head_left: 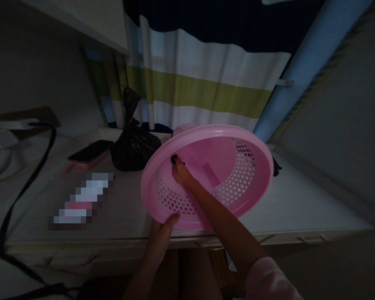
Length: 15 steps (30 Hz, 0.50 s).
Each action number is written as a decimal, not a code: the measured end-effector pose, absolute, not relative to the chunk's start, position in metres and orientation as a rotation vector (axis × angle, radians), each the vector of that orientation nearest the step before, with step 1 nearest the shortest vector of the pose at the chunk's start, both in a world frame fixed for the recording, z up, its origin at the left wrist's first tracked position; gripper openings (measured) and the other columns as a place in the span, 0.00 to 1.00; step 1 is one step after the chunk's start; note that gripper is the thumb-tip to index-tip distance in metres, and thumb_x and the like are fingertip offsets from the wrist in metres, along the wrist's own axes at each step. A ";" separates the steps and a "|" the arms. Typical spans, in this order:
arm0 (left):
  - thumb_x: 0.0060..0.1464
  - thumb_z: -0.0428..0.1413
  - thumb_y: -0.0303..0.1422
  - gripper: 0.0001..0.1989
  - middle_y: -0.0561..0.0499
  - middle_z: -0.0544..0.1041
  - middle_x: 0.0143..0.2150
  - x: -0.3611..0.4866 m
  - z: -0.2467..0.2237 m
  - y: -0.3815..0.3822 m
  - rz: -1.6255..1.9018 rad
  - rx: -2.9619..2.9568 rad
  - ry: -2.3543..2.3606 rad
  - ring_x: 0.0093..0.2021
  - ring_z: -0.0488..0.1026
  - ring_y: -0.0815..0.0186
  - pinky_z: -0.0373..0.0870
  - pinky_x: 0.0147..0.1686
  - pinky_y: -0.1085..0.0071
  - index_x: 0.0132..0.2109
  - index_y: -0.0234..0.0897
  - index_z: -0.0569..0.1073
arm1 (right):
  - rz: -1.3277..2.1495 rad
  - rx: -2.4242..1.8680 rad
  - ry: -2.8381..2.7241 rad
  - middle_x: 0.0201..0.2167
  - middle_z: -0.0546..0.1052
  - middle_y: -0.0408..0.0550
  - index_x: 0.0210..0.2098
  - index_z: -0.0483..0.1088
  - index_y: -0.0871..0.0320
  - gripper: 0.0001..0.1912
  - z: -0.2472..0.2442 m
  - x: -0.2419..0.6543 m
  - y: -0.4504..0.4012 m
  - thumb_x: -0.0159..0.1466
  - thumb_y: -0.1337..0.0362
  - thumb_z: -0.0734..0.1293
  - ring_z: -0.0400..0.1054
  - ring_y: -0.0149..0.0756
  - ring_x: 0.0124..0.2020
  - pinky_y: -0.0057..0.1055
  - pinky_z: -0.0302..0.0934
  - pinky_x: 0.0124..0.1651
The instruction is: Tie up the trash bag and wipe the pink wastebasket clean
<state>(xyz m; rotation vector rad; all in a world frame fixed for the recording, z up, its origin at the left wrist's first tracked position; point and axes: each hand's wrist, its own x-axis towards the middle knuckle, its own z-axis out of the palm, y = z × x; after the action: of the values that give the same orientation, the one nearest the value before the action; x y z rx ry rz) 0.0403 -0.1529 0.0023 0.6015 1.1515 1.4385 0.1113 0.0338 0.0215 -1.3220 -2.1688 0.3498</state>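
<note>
A pink plastic basket (206, 131) with rows of round holes is tilted over the desk, its mouth facing me. My left hand (162, 233) grips its lower rim at the front left, thumb over the edge. Inside the basket, my right hand (181, 171) is closed on a small black item (174, 159) near the left inner wall. What this black item is cannot be made out.
On the white desk (306, 204), a knotted black plastic bag (134, 148) stands left of the basket. Farther left lie a dark phone-like device (92, 151) and a blurred-out object (84, 200). A black cable (28, 179) hangs at the left; a curtain (206, 91) is behind.
</note>
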 end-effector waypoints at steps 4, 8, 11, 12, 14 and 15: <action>0.38 0.60 0.32 0.34 0.45 0.65 0.58 0.040 -0.002 -0.152 1.467 0.602 1.115 0.56 0.63 0.56 0.62 0.52 0.60 0.56 0.44 0.61 | 0.308 -1.414 -2.223 0.59 0.56 0.68 0.56 0.54 0.77 0.24 0.024 0.126 0.026 0.62 0.71 0.52 0.50 0.44 0.61 0.39 0.48 0.61; 0.39 0.61 0.33 0.33 0.46 0.64 0.58 0.040 -0.004 -0.151 1.486 0.662 1.125 0.56 0.63 0.56 0.61 0.53 0.59 0.55 0.44 0.63 | 0.246 -1.488 -2.306 0.56 0.60 0.71 0.52 0.59 0.77 0.21 0.031 0.138 0.008 0.61 0.72 0.54 0.54 0.47 0.59 0.38 0.52 0.58; 0.38 0.62 0.33 0.33 0.47 0.66 0.57 0.041 0.002 -0.152 1.478 0.657 1.133 0.56 0.63 0.57 0.61 0.54 0.60 0.55 0.45 0.63 | 0.191 -1.517 -2.359 0.56 0.61 0.70 0.52 0.59 0.78 0.21 0.034 0.142 -0.004 0.62 0.70 0.54 0.54 0.45 0.59 0.35 0.50 0.59; 0.38 0.62 0.33 0.33 0.48 0.67 0.57 0.042 0.005 -0.153 1.477 0.639 1.124 0.56 0.63 0.57 0.60 0.54 0.60 0.54 0.45 0.63 | 0.175 -1.526 -2.372 0.56 0.61 0.70 0.53 0.58 0.77 0.21 0.035 0.143 -0.007 0.63 0.70 0.54 0.54 0.44 0.59 0.34 0.50 0.59; 0.38 0.62 0.32 0.32 0.48 0.68 0.56 0.044 0.014 -0.156 1.465 0.590 1.080 0.56 0.63 0.58 0.60 0.55 0.61 0.53 0.44 0.64 | 0.149 -1.547 -2.393 0.56 0.60 0.69 0.54 0.57 0.77 0.22 0.036 0.144 -0.011 0.63 0.69 0.54 0.53 0.43 0.59 0.33 0.49 0.59; 0.38 0.62 0.33 0.30 0.48 0.68 0.56 0.045 0.019 -0.158 1.450 0.568 1.050 0.56 0.64 0.58 0.60 0.55 0.61 0.52 0.43 0.65 | 0.138 -1.556 -2.402 0.56 0.60 0.69 0.54 0.57 0.77 0.22 0.036 0.145 -0.012 0.63 0.69 0.54 0.53 0.42 0.60 0.33 0.49 0.59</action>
<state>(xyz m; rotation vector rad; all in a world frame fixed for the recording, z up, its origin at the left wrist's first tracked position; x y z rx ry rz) 0.0449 -0.1581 0.0186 0.5678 1.0495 1.4502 0.1453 -0.0124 0.0357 -1.5561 -2.4023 0.1379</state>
